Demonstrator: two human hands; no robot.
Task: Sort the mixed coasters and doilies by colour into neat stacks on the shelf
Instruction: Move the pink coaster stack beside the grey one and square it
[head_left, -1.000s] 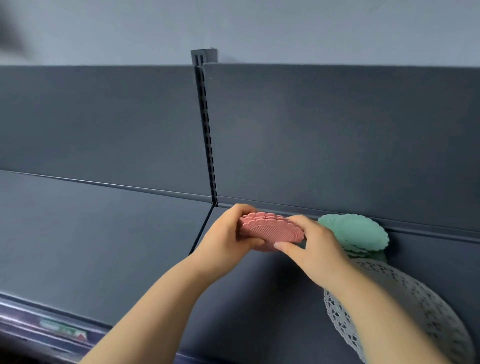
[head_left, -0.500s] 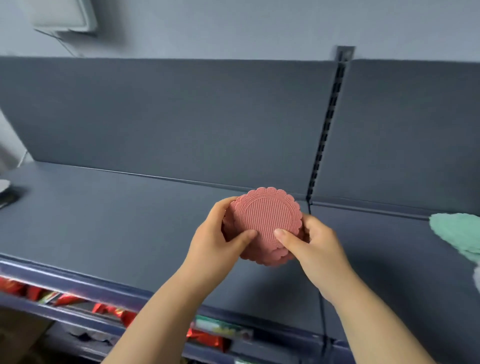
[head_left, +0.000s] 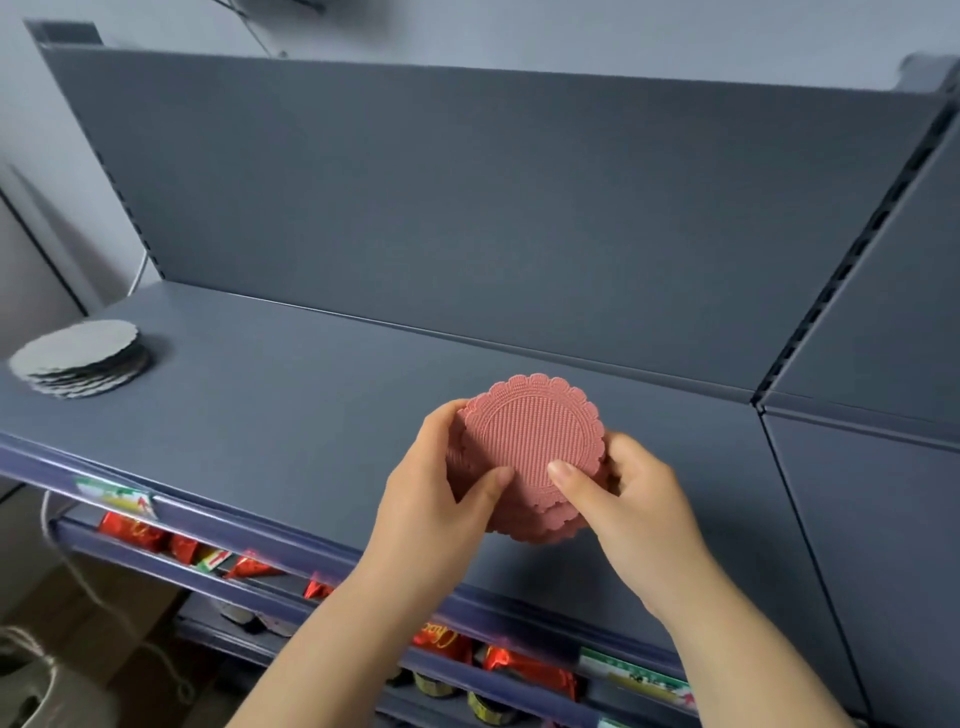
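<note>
A small stack of pink scalloped coasters (head_left: 530, 447) is held between both hands above the grey shelf (head_left: 291, 415), tilted with its ribbed face toward me. My left hand (head_left: 436, 499) grips its left edge with the thumb on the face. My right hand (head_left: 623, 493) grips its right edge, thumb also on the face. A stack of grey scalloped coasters (head_left: 80, 356) lies on the shelf's far left.
The shelf's grey back panel (head_left: 467, 208) rises behind. A slotted upright (head_left: 852, 249) divides this bay from the one at right. Below the shelf's front edge, a lower shelf holds red wrapped packets (head_left: 530, 670) and price labels.
My view has swung left: the green coasters and white doily have left the frame and the grey stack has appeared. The pink stack, still in both hands, has tilted to face me.
</note>
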